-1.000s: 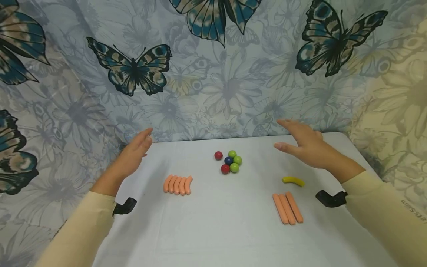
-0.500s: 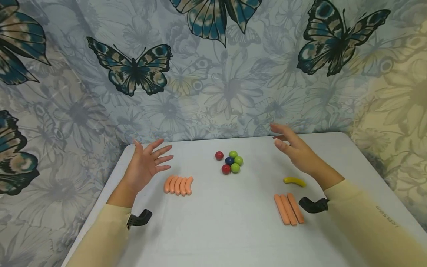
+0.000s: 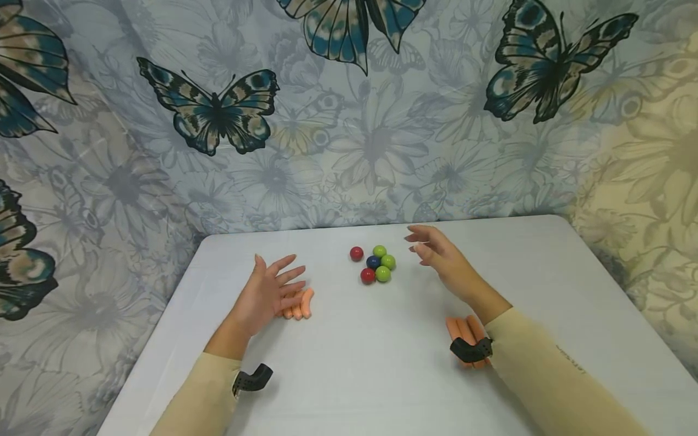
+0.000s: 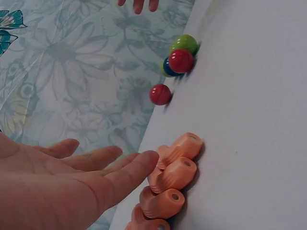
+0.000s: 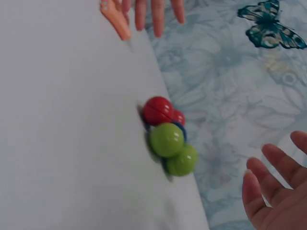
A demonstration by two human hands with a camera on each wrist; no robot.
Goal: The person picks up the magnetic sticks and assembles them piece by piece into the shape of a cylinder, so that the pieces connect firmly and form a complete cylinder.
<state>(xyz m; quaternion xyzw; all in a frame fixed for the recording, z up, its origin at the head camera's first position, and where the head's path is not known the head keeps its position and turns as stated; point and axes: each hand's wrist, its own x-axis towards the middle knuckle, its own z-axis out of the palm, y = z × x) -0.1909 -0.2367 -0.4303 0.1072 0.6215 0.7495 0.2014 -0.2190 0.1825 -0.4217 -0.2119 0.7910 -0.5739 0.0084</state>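
In the head view my left hand (image 3: 264,300), fingers spread and palm turned inward, is over a row of short, curved, orange-pink sausage-like pieces (image 3: 307,303) and hides part of it. The left wrist view shows the little finger overlapping these pieces (image 4: 175,173), which have dimpled ends. My right hand (image 3: 444,263), fingers loosely bent and holding nothing, hovers to the right of a cluster of small shiny balls. Red balls (image 3: 368,276), green balls (image 3: 383,274) and a dark blue ball (image 3: 373,262) make up the cluster. One red ball (image 3: 357,254) lies slightly apart.
Three longer orange sticks (image 3: 463,330) lie under the right forearm, partly hidden by the black wrist mount (image 3: 471,350). The yellow curved piece is hidden by that arm. A butterfly-patterned cloth (image 3: 376,145) hangs behind the white table (image 3: 360,375).
Both hands have moved inward and lower over the table. The left hand has turned its palm inward and spread its fingers. The right arm now covers the yellow piece. The balls stay put.
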